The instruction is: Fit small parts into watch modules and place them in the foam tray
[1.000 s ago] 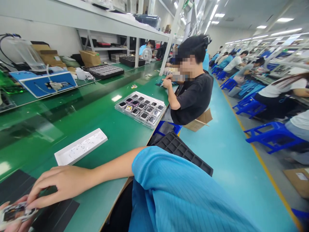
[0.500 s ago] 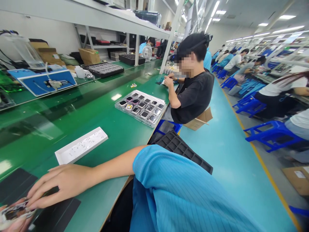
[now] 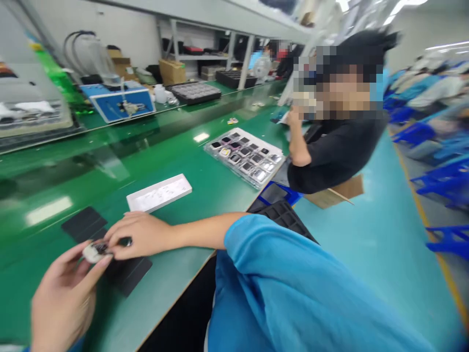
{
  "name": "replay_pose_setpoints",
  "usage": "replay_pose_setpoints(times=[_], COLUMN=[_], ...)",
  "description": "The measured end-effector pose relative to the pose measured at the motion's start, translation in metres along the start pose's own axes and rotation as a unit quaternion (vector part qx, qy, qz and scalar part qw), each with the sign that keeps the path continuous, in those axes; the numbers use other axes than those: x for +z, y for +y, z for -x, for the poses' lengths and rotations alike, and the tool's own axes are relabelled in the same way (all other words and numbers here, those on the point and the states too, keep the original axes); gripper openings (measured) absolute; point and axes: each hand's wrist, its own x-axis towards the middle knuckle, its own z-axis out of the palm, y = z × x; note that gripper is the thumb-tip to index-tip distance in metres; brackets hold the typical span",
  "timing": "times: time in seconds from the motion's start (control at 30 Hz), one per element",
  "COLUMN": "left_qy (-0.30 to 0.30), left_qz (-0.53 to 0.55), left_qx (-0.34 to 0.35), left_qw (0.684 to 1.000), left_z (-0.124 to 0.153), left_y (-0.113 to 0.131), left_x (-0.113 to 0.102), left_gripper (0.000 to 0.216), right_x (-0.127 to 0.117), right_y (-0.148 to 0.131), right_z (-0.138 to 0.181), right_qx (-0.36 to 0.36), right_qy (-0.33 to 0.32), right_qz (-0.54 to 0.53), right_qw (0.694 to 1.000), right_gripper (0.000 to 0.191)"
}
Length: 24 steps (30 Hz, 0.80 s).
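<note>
My left hand (image 3: 62, 293) is raised at the lower left, fingers curled, pinching a small pale part with a dark middle (image 3: 94, 251). My right hand (image 3: 141, 234) reaches across from the right in a blue sleeve, and its fingertips close on the same small part. Both hands hover over a black mat (image 3: 106, 254) on the green bench (image 3: 176, 146). A white flat tray (image 3: 159, 193) lies just beyond my right hand.
A clear tray of several small dark square parts (image 3: 245, 157) lies farther along the bench edge. A seated person in a black shirt (image 3: 337, 146) works beside it. A blue fixture box (image 3: 120, 102) stands at the back. Black trays (image 3: 282, 217) and blue stools sit right of the bench.
The camera has swung left, bringing both hands toward the middle. My left hand has come up into full view, and the small part is held higher off the mat.
</note>
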Motion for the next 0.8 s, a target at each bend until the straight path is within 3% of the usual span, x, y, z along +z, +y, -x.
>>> replay_pose_setpoints(times=[0.1, 0.3, 0.43, 0.53, 0.67, 0.8], left_qy=[0.025, -0.044, -0.082, -0.091, -0.096, -0.129], left_qz=[0.073, 0.187, 0.231, 0.244, 0.253, 0.260], left_qx=[-0.044, -0.077, -0.107, -0.115, -0.131, -0.130], left_qw=[0.996, 0.978, 0.964, 0.959, 0.954, 0.948], left_z=[-0.001, -0.002, -0.002, -0.004, -0.005, -0.003], left_y=[0.000, 0.008, 0.008, 0.007, 0.008, 0.008], left_x=[0.003, 0.001, -0.005, -0.007, -0.008, -0.008], left_gripper=[0.050, 0.048, 0.050, 0.051, 0.049, 0.047], right_x=[0.001, -0.024, -0.050, -0.055, -0.039, -0.022], right_y=[0.000, 0.009, 0.032, 0.039, 0.015, -0.012], right_z=[0.001, 0.000, -0.002, -0.003, 0.003, 0.009], right_qx=[-0.012, -0.018, 0.060, 0.092, 0.076, 0.097], right_qy=[0.038, 0.141, 0.176, 0.174, 0.133, 0.099], right_qz=[-0.008, 0.001, 0.083, 0.101, -0.034, -0.159], right_qw=[0.999, 0.990, 0.979, 0.975, 0.988, 0.977], right_gripper=[0.003, 0.010, 0.009, 0.010, 0.010, 0.006])
